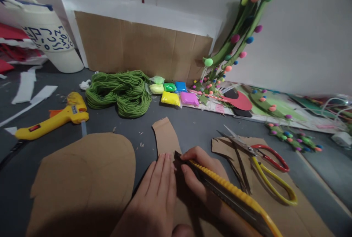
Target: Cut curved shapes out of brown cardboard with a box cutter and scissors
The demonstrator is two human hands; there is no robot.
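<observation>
My left hand point(158, 189) lies flat with its fingers stretched out over a strip of brown cardboard point(166, 134), pressing it against the table. Held in my right hand point(203, 167) is a yellow and black box cutter point(228, 189), its dark blade end touching the cardboard beside my left fingertips. Part of the strip is hidden beneath my hands. Left of them lies a larger cardboard piece with a rounded edge point(90, 171). On the right, scissors point(253, 152) with one red and one yellow handle rest on more cut cardboard point(275, 207).
A yellow glue gun point(55, 119) lies at the left, near white paper strips point(26, 86). Behind are green yarn point(118, 92), several colored clay packets point(170, 99), a cardboard sheet point(143, 46) against the wall, a white bucket point(49, 35), and green stems with pompoms point(236, 43).
</observation>
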